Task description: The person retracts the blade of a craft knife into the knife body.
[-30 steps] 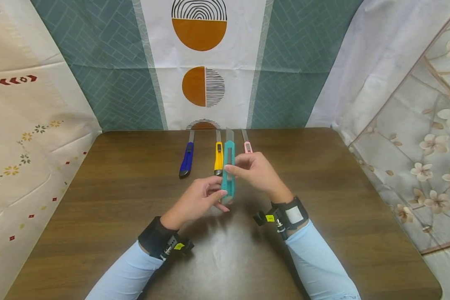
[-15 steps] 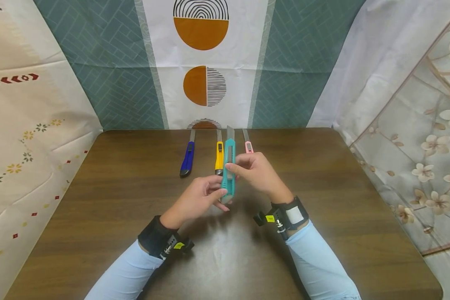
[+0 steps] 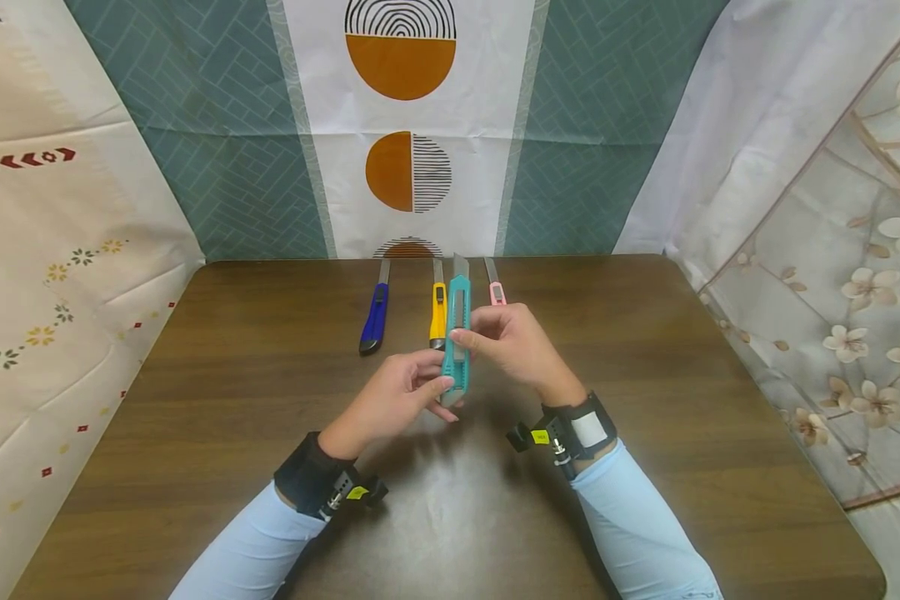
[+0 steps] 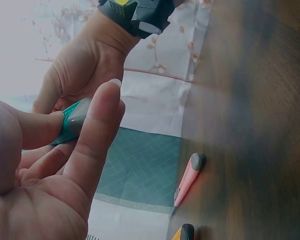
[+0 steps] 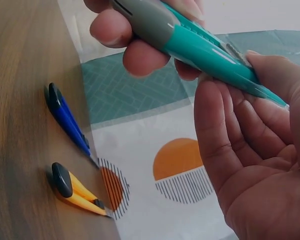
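Both hands hold a teal utility knife (image 3: 459, 308) above the table, its blade extended and pointing away toward the far edge. My left hand (image 3: 401, 387) pinches the grey-capped lower end between thumb and fingers. Higher up the body, my right hand (image 3: 513, 346) grips it, with the thumb by the slider, as the right wrist view shows. Behind the teal knife lies a yellow utility knife (image 3: 438, 312), partly overlapped by it. A blue utility knife (image 3: 375, 318) lies to the left. The pink utility knife (image 3: 497, 293) is partly hidden behind my right hand. All three have blades out.
The brown wooden table (image 3: 232, 400) ends at a patterned cloth (image 3: 232, 167) hanging behind it. Floral curtains (image 3: 862, 333) flank the right side, and a pale printed cloth (image 3: 60, 292) the left. Dark camera bands sit on both wrists.
Both hands keep their hold on the teal knife and have barely moved. Its top end has shifted up very slightly since the first frame.
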The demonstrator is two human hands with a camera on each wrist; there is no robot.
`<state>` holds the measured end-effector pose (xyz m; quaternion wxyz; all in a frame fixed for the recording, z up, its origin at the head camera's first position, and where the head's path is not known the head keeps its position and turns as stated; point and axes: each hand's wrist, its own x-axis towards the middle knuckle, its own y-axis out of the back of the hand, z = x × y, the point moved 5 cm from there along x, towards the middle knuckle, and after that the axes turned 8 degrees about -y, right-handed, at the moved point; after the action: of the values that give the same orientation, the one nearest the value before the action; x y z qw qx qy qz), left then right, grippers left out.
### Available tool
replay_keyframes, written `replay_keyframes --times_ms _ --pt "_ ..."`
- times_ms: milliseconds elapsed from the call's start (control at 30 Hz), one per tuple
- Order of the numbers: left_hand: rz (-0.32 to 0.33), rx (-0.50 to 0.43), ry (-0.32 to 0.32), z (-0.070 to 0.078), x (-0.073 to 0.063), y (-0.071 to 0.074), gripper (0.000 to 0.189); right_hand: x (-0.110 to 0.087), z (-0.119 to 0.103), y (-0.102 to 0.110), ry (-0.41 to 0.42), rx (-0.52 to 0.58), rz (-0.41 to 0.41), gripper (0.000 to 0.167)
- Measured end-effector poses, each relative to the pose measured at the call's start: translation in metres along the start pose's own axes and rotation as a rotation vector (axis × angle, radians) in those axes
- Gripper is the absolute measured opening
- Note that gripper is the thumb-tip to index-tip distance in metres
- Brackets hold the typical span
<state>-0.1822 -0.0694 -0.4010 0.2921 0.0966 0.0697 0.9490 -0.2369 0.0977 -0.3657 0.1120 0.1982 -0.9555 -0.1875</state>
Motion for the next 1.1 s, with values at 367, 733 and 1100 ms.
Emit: replay_keyframes --times_ms 367,733,1100 --pt "-0.020 -0.011 -0.031 0.0039 -0.0009 -0.0013 0.038 -0.0016 -0.0001 0.0014 -0.011 -0.011 0.004 0.012" --pt "-0.011 -0.001 0.011 0.0020 -0.0013 0.0004 0.037 -0.0012 -0.0014 0.0020 0.011 -0.012 -0.011 0.012" --pt "-0.010 -0.039 -0.011 0.0008 -0.0007 0.0004 0.037 -0.0001 -0.0010 0.0004 0.018 -0.017 -0.042 0.013"
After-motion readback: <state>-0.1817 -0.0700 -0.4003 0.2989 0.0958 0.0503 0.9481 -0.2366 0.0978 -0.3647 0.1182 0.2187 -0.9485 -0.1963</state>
